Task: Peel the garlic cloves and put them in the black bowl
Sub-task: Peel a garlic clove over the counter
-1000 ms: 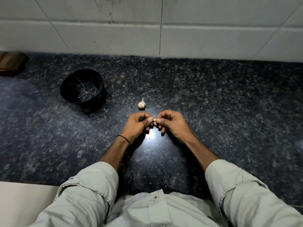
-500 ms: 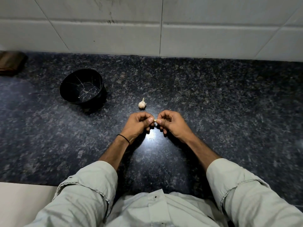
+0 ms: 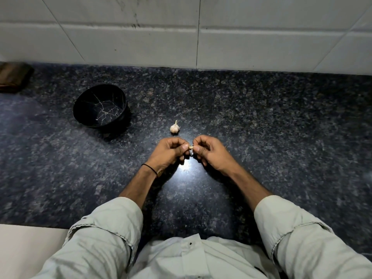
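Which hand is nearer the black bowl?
Left. The left hand sits right of the black bowl, toward the person; the right hand is farther right, across the garlic clove.

One black bowl [image 3: 86,106], one garlic bulb [image 3: 174,128], one clove [image 3: 190,147], one left hand [image 3: 168,153], one right hand [image 3: 212,154], one wristband [image 3: 150,167]

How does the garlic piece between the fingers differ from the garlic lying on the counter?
The garlic clove is pinched between the left hand and the right hand; the garlic bulb sits untouched on the countertop. The clove looks much smaller than the bulb. The bulb shows a pointed stem; the clove is mostly hidden by the hands. Both are pale.
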Demonstrator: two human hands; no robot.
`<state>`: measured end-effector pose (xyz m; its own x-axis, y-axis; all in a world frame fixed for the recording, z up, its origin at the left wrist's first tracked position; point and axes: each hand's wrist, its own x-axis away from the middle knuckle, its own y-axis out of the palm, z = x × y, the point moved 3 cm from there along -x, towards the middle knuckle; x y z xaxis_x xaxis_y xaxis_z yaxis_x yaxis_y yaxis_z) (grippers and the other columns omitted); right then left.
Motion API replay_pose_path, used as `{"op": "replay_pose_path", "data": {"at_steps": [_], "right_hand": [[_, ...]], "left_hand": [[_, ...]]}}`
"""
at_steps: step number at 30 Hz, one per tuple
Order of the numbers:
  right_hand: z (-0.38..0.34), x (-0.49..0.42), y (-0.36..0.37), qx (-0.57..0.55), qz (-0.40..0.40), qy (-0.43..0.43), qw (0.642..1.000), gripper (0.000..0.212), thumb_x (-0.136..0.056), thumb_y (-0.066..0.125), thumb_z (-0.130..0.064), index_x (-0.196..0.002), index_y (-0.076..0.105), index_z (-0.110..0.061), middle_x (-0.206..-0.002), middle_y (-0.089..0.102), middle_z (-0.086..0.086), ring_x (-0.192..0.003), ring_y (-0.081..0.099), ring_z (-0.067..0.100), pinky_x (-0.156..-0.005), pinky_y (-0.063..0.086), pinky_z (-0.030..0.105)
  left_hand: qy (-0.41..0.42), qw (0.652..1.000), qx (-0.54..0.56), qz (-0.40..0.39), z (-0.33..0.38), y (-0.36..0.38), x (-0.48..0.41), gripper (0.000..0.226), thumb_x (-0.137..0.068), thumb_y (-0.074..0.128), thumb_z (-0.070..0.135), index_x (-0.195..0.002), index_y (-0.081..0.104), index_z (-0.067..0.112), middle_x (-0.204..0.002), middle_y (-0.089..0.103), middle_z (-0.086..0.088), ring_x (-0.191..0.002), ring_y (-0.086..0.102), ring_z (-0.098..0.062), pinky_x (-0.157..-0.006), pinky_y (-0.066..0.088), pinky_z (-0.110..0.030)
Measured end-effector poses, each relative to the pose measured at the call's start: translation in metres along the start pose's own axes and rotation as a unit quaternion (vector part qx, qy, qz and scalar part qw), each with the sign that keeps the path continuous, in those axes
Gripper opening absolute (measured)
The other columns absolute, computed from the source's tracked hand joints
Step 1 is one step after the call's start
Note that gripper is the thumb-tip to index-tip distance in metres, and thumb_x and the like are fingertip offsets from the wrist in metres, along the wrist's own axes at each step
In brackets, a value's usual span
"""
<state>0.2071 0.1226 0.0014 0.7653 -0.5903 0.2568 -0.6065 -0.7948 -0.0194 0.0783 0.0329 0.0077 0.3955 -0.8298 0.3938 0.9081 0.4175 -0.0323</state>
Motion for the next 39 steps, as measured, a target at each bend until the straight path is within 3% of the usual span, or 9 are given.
{"op": "replay_pose_path", "data": {"at_steps": [6,10,14,19,22,28,35,39], "right_hand": [[0.001,0.004,0.002,0.016,0.080,-0.022,0.996,0.017,-0.101,0.050,0.000,-0.088,0.055,-0.008,-0.063,0.051,0.006,-0.042,0.041,0.006,-0.038,0.033,0.021],[0.006,0.002,0.004,0.033,0.124,-0.035,0.991,0.018,-0.099,0.053,0.001,-0.086,0.056,-0.012,-0.063,0.053,0.002,-0.045,0.043,0.001,-0.043,0.037,0.018],[0.011,0.003,0.005,0.061,0.141,-0.041,0.987,0.022,-0.098,0.055,-0.002,-0.084,0.057,-0.018,-0.064,0.055,-0.003,-0.053,0.048,0.006,-0.048,0.041,0.022],[0.013,0.004,0.006,0.028,0.149,-0.027,0.988,0.020,-0.104,0.049,-0.008,-0.088,0.060,-0.015,-0.069,0.057,0.006,-0.049,0.048,0.013,-0.043,0.041,0.027],[0.013,0.003,0.006,0.019,0.152,-0.028,0.988,0.014,-0.101,0.058,-0.017,-0.089,0.062,-0.011,-0.064,0.060,0.005,-0.046,0.049,0.017,-0.043,0.041,0.028],[0.014,0.006,0.010,-0.027,0.170,-0.041,0.984,0.010,-0.094,0.067,-0.011,-0.088,0.063,-0.017,-0.068,0.066,0.002,-0.051,0.049,0.013,-0.043,0.039,0.028],[0.008,0.010,0.011,0.022,0.164,-0.084,0.983,0.014,-0.093,0.063,-0.004,-0.087,0.063,-0.017,-0.072,0.064,0.009,-0.057,0.054,0.013,-0.044,0.044,0.032],[0.003,0.008,0.008,0.060,0.144,-0.077,0.985,0.013,-0.093,0.060,-0.001,-0.087,0.063,-0.012,-0.070,0.064,0.014,-0.049,0.052,0.011,-0.043,0.045,0.027]], "left_hand": [[0.022,0.994,0.058,0.087,0.000,0.011,0.007,0.018,-0.096,0.058,-0.001,-0.098,0.062,-0.018,-0.068,0.061,-0.013,-0.043,0.049,-0.004,-0.040,0.038,-0.015],[0.033,0.987,0.079,0.137,-0.006,0.016,0.007,0.018,-0.094,0.064,0.003,-0.087,0.066,-0.013,-0.059,0.063,-0.004,-0.044,0.048,-0.006,-0.045,0.040,-0.017],[0.036,0.982,0.098,0.158,-0.006,0.019,0.008,0.017,-0.092,0.065,0.003,-0.078,0.066,-0.006,-0.060,0.061,-0.008,-0.044,0.046,-0.006,-0.046,0.039,-0.016],[0.034,0.982,0.092,0.161,-0.005,0.019,0.008,0.019,-0.093,0.065,0.005,-0.079,0.067,-0.008,-0.057,0.061,-0.005,-0.042,0.044,-0.005,-0.045,0.038,-0.015],[0.032,0.982,0.097,0.160,-0.005,0.019,0.008,0.020,-0.093,0.065,0.005,-0.081,0.067,-0.012,-0.059,0.060,-0.009,-0.043,0.044,-0.005,-0.045,0.038,-0.016],[0.026,0.982,0.111,0.153,-0.003,0.020,0.011,0.020,-0.092,0.065,0.003,-0.083,0.066,-0.014,-0.058,0.059,-0.010,-0.042,0.044,-0.006,-0.044,0.037,-0.016],[0.015,0.984,0.121,0.132,-0.004,0.019,0.012,0.026,-0.092,0.066,0.006,-0.086,0.063,-0.019,-0.057,0.060,-0.009,-0.047,0.045,-0.014,-0.045,0.035,-0.024],[0.010,0.985,0.119,0.121,-0.002,0.017,0.013,0.027,-0.093,0.064,0.005,-0.088,0.060,-0.021,-0.059,0.060,-0.009,-0.046,0.045,-0.013,-0.044,0.036,-0.024]]}}
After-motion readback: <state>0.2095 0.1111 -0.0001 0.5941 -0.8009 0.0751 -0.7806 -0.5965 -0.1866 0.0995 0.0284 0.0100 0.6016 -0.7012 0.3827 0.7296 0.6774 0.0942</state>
